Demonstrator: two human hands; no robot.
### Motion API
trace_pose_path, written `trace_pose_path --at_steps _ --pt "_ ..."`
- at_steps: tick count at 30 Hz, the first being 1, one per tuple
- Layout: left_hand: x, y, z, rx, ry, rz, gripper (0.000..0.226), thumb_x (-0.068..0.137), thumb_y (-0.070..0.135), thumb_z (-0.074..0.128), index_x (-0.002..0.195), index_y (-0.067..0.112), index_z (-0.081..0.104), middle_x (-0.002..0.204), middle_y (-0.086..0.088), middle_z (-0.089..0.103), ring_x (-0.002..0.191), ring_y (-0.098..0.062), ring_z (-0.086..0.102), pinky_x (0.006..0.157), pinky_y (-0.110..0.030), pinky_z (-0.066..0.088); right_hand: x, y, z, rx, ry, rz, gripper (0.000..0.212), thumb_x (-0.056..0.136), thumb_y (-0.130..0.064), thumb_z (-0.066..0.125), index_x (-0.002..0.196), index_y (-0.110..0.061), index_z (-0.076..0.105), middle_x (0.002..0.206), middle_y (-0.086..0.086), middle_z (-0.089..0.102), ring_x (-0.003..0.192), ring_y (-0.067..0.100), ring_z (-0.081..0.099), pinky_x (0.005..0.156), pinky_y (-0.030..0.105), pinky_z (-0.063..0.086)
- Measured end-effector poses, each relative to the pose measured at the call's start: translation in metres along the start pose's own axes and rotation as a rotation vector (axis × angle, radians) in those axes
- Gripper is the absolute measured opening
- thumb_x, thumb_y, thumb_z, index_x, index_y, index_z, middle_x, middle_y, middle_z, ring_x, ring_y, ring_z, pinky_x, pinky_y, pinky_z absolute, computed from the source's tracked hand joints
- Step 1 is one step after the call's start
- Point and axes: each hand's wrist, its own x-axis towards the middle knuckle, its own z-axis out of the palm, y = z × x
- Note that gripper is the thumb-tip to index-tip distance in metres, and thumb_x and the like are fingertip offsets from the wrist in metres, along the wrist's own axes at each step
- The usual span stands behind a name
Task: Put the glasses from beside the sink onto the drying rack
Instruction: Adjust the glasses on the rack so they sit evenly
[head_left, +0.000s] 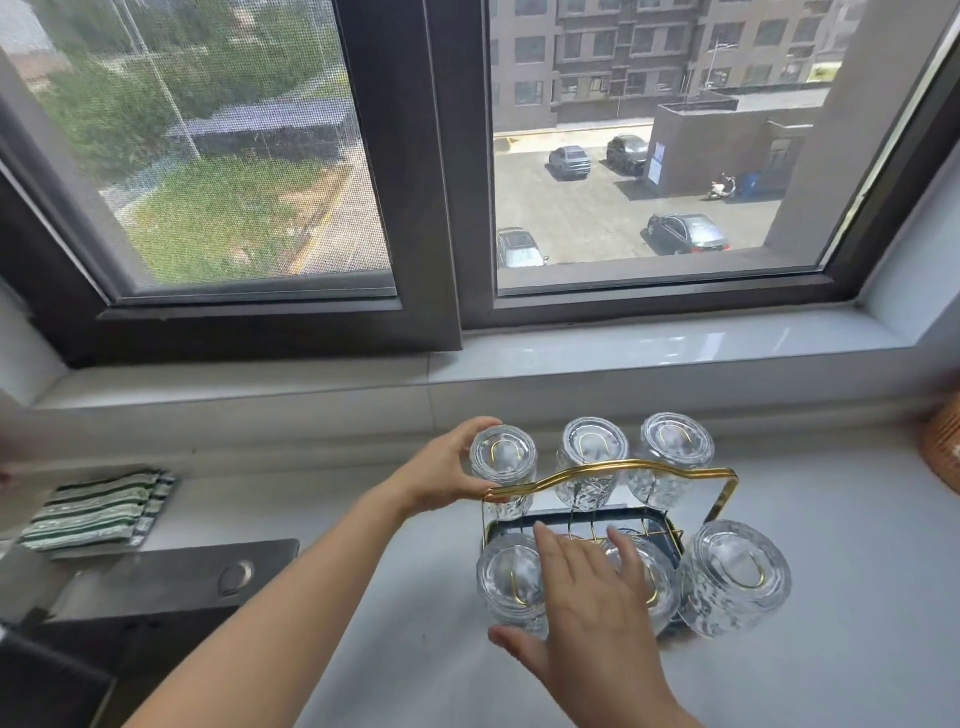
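Note:
A gold wire drying rack (613, 470) with a dark tray stands on the white counter under the window. Several clear textured glasses sit upside down on its pegs. My left hand (441, 473) grips the back left glass (503, 460), which is over its peg. Beside it stand the back middle glass (592, 457) and back right glass (672, 452). My right hand (592, 613) hovers with spread fingers over the front row, between the front left glass (511, 584) and the partly hidden front middle glass (657, 582). The front right glass (735, 577) stands free.
A dark sink (171, 587) with a round fitting lies at the lower left. A folded green striped cloth (98, 512) rests behind it. A woven brown basket (943, 447) sits at the right edge. The window sill (519, 358) runs behind the rack.

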Motion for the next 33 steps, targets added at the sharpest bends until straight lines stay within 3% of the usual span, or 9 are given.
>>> trace_pose_path --at_steps 2,6,10,15,23,28,30,33 --pt "0.001 0.001 0.001 0.002 -0.003 0.003 0.069 0.064 0.014 0.08 0.122 0.026 0.045 0.115 0.01 0.055 0.107 -0.008 0.052 0.096 -0.02 0.04 0.001 0.0 0.0 -0.01 0.01 -0.014 0.09 0.036 -0.07 0.074 0.099 -0.006 0.069 0.076 -0.001 0.073 0.072 0.017 0.07 0.092 0.041 0.026" --pt "0.0 0.001 0.0 0.02 -0.008 -0.001 0.071 0.064 0.015 0.08 0.123 0.027 0.043 0.117 0.01 0.053 0.108 -0.009 0.051 0.099 -0.023 0.04 0.001 0.001 0.0 0.0 0.01 -0.023 0.084 0.039 -0.069 0.073 0.097 -0.008 0.069 0.074 -0.003 0.072 0.072 0.015 0.07 0.093 0.041 0.027" --pt "-0.001 0.002 0.0 -0.005 -0.012 -0.021 0.073 0.063 0.015 0.08 0.125 0.027 0.042 0.119 0.006 0.054 0.111 -0.015 0.053 0.103 -0.038 0.043 0.0 0.009 0.0 0.024 0.005 -0.073 0.082 0.041 -0.066 0.074 0.1 -0.009 0.068 0.079 -0.004 0.073 0.077 0.012 0.07 0.098 0.042 0.021" --pt "-0.001 0.002 0.0 -0.008 -0.019 -0.025 0.075 0.063 0.015 0.08 0.127 0.026 0.041 0.125 0.002 0.054 0.113 -0.02 0.054 0.103 -0.044 0.043 0.001 0.015 -0.001 0.017 -0.032 -0.121 0.084 0.037 -0.067 0.073 0.1 -0.012 0.067 0.081 -0.006 0.073 0.079 0.008 0.07 0.098 0.042 0.02" --pt "-0.001 0.001 0.0 -0.003 -0.022 -0.016 0.079 0.06 0.02 0.083 0.126 0.029 0.04 0.124 0.005 0.052 0.115 -0.018 0.052 0.103 -0.044 0.043 0.001 0.015 -0.001 0.053 -0.085 -0.113 0.085 0.033 -0.069 0.073 0.101 -0.017 0.066 0.082 -0.01 0.072 0.08 0.006 0.069 0.096 0.041 0.024" --pt "-0.001 -0.001 0.0 0.04 -0.036 -0.035 0.092 0.059 0.025 0.083 0.135 0.029 0.031 0.133 0.008 0.044 0.122 -0.012 0.042 0.11 -0.034 0.034 0.001 0.016 0.0 0.081 -0.106 -0.111 0.086 0.033 -0.07 0.072 0.101 -0.017 0.067 0.082 -0.01 0.072 0.081 0.006 0.069 0.101 0.036 0.011" --pt "-0.003 -0.001 0.0 0.045 -0.037 -0.044 0.095 0.06 0.026 0.083 0.137 0.029 0.026 0.13 0.012 0.039 0.121 -0.008 0.038 0.107 -0.026 0.031 0.0 0.016 -0.001 0.097 -0.121 -0.106 0.089 0.031 -0.07 0.072 0.101 -0.016 0.068 0.084 -0.01 0.073 0.082 0.006 0.069 0.102 0.035 0.006" --pt "-0.008 0.0 -0.003 0.011 -0.007 -0.061 0.094 0.062 0.024 0.082 0.137 0.027 0.026 0.124 0.008 0.042 0.118 -0.009 0.042 0.102 -0.026 0.036 -0.003 0.016 -0.006 0.112 -0.149 -0.105 0.096 0.028 -0.073 0.071 0.104 -0.015 0.068 0.093 -0.009 0.074 0.087 0.007 0.07 0.102 0.036 0.007"
